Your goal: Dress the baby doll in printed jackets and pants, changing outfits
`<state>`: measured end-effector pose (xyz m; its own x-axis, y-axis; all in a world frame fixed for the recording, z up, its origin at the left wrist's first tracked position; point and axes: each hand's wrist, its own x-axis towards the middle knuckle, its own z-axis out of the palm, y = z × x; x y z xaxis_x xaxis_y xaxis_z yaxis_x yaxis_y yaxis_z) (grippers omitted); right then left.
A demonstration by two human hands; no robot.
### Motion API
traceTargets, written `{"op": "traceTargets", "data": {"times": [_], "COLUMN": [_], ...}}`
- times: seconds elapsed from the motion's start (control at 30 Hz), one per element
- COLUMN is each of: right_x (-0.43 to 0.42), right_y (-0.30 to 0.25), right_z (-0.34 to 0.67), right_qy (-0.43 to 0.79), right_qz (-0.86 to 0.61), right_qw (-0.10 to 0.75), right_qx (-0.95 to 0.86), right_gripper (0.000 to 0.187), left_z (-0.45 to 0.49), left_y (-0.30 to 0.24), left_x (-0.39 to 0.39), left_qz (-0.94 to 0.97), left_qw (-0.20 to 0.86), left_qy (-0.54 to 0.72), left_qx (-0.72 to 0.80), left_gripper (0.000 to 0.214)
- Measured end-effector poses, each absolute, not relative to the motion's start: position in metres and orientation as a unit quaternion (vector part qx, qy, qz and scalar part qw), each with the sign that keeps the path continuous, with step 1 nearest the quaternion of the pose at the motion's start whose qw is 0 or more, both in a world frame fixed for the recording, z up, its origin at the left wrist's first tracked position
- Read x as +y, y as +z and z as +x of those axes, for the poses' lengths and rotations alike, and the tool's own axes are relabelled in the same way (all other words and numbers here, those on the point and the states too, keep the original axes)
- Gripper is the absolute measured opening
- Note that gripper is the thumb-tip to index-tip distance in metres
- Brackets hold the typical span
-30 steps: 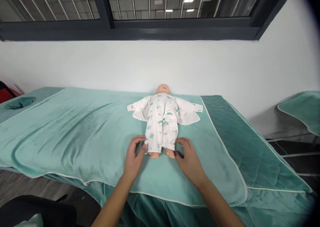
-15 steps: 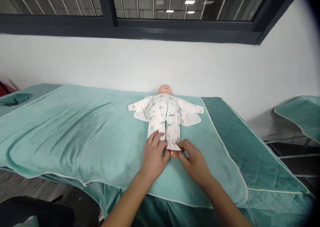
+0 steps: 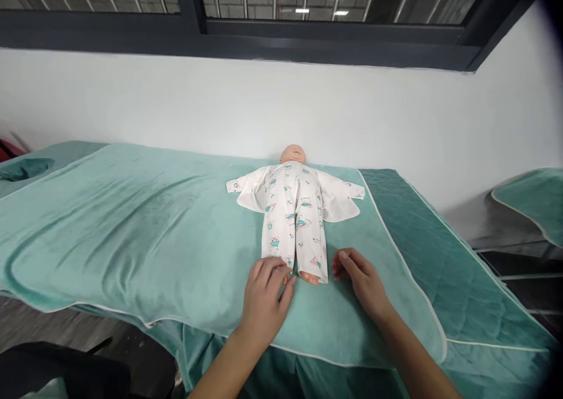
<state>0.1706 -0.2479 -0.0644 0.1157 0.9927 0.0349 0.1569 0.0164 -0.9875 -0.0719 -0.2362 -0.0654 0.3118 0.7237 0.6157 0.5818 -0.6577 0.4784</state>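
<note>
A baby doll (image 3: 294, 154) lies on its back, in a white open jacket (image 3: 339, 195) with sleeves spread wide. White printed trousers (image 3: 308, 223) cover its front, from the chest down to the feet. My left hand (image 3: 266, 296) is at the cuff of the trouser leg on the left, fingers bent over the hem and thumb beside the partly hidden foot. To the right of the other leg, my right hand (image 3: 358, 279) hovers apart from the cloth with loosely curled fingers, holding nothing. Toes (image 3: 309, 277) show below that leg's hem.
A light green blanket (image 3: 145, 229) with pale piping covers the bed under the doll. Darker quilted bedding (image 3: 435, 270) lies to the right. Behind stand a white wall (image 3: 176, 102) and a dark window frame (image 3: 334, 47). A black object (image 3: 61, 369) is at the lower left.
My right hand has let go of the trouser hem and moved right. The leg on the right now lies straighter and lower. My left hand has shifted down to the left cuff.
</note>
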Motion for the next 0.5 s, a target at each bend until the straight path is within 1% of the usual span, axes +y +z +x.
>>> {"op": "traceTargets", "data": {"times": [0.1,0.23,0.27,0.33,0.4,0.43,0.5], "right_x": [-0.244,-0.244,-0.242,-0.234,-0.221,-0.212,-0.193], "right_y": [-0.067,-0.073,-0.076,-0.08,-0.085,-0.087,-0.089], "right_z": [0.171,0.166,0.165,0.164,0.165,0.166,0.168], "right_qy": [0.446,0.404,0.374,0.272,0.143,0.088,0.014], "right_qz": [-0.562,-0.592,-0.607,-0.631,-0.637,-0.635,-0.636], "right_qw": [0.521,0.498,0.497,0.5,0.491,0.476,0.432], "right_qx": [-0.462,-0.487,-0.494,-0.526,-0.577,-0.602,-0.64], "right_gripper": [0.039,0.035,0.033,0.024,0.021,0.024,0.034], "left_z": [-0.075,-0.081,-0.082,-0.085,-0.087,-0.088,-0.089], "left_y": [-0.067,-0.067,-0.067,-0.067,-0.066,-0.065,-0.065], "left_x": [-0.239,-0.227,-0.219,-0.194,-0.164,-0.148,-0.118], "left_qz": [0.799,0.745,0.727,0.707,0.729,0.747,0.781], "left_qw": [0.095,0.152,0.168,0.174,0.129,0.096,0.048], "left_qy": [0.44,0.496,0.504,0.497,0.456,0.432,0.376], "left_qx": [0.398,0.419,0.435,0.472,0.494,0.496,0.497], "left_gripper": [0.015,0.008,0.009,0.012,0.017,0.022,0.034]}}
